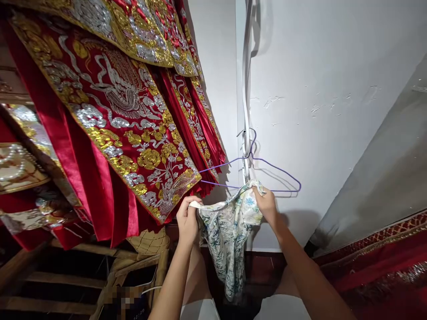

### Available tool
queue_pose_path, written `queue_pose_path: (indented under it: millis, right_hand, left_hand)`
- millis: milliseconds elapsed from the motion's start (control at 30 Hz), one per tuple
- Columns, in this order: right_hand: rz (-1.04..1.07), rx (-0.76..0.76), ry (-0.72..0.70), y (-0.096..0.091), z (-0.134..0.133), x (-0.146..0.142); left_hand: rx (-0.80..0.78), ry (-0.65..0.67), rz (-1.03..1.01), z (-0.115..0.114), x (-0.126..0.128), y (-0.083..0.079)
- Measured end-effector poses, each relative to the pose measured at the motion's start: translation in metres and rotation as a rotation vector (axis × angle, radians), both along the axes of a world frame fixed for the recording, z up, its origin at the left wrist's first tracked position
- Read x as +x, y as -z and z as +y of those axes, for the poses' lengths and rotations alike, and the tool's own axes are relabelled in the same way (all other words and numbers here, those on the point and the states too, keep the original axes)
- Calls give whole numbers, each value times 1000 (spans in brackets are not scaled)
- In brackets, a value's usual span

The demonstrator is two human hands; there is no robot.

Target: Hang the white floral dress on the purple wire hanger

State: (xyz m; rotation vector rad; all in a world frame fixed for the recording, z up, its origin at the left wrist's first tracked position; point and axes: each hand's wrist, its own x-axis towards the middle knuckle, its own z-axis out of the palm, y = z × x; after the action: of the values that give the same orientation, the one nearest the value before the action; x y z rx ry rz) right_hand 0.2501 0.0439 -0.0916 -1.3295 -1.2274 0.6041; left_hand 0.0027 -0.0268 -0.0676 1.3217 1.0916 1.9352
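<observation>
A pale floral garment [227, 231] with blue and green print hangs between my two hands. My left hand [187, 220] is closed on its left top edge. My right hand [266, 205] is closed on its right top edge, raised just under the bottom wire of a purple wire hanger [276, 171]. The hanger hangs from a hook on the white wall [316, 89], with nothing on it.
Red satin cloths [126, 129] with gold and silver embroidery hang at the left, their lower edge close to my left hand. A woven basket [148, 242] and wooden shelving [66, 275] sit below them. A grey panel [383, 178] leans at the right above red fabric [383, 262].
</observation>
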Motion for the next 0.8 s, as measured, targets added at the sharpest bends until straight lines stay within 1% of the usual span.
queue_pose_path:
  millis: [100,133,200,300,367,433,500,567,600,667,733,800]
  right_hand:
    - [-43,99,125,5,-22,8]
    - [-72,111,148,4,-31,10]
    - [-126,112,144,-1,-45,14]
    - [-113,123,101,-12,-57,19]
    - [-74,131,78,-18,-61,22]
    - [-44,128,64,-22,-64,24]
    - [-35,128,57,-24,-66,25]
    - [-38,117,68,-24,-68,21]
    - [-39,104,72,-24,-70,19]
    - [-34,83,80,-26,-75,12]
    - [-25,78,79,-29,-79,5]
    - [-30,62,82,-32,-82,1]
  left_hand:
    - [-20,-14,47,6,-10,6]
    - [-32,-5,71,8,-15,8]
    - [-49,32,129,14,-24,7]
    - [-54,114,245,24,-30,-5]
    - [-56,123,290,31,-28,-14]
    - [-62,80,261,39,-22,-17]
    - [-84,29,185,48,-16,-15]
    - [-115,10,133,57,-12,-15]
    - [-127,13,142,61,-11,-18]
    - [-133,49,262,69,-11,-32]
    - [-131,143,494,71,-9,-54]
    - [-126,228,725,69,-3,-76]
